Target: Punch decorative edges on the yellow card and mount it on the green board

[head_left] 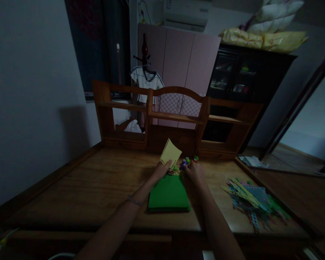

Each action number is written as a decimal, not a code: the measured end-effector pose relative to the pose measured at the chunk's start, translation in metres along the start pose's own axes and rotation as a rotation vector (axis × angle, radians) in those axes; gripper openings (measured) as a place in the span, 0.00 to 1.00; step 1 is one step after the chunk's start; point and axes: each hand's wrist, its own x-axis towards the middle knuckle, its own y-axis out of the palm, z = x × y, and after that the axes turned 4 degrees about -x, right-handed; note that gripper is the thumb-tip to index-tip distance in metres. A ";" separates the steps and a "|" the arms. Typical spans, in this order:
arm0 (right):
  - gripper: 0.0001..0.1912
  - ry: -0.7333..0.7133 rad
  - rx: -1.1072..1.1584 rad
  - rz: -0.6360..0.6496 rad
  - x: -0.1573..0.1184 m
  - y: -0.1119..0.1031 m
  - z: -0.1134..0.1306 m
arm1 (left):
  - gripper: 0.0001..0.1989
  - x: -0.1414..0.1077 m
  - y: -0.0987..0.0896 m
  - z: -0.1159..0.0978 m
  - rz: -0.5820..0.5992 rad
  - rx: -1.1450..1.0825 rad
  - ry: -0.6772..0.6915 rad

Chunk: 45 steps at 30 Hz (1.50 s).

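Left hand pinches the yellow sheet low, presumably leaving its face unobstructed; right hand at small figures, grip indeterminable.

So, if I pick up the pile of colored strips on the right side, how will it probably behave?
The pile of colored strips probably will not lift as one block, because thin pieces lie crossed loosely. It looks light and rather floppy, since many pieces are narrow. Some may catch or drop, as ends stick out.
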 end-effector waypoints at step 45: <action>0.24 0.069 0.023 -0.146 -0.003 -0.006 0.007 | 0.16 0.027 -0.025 0.012 -0.345 -0.351 0.033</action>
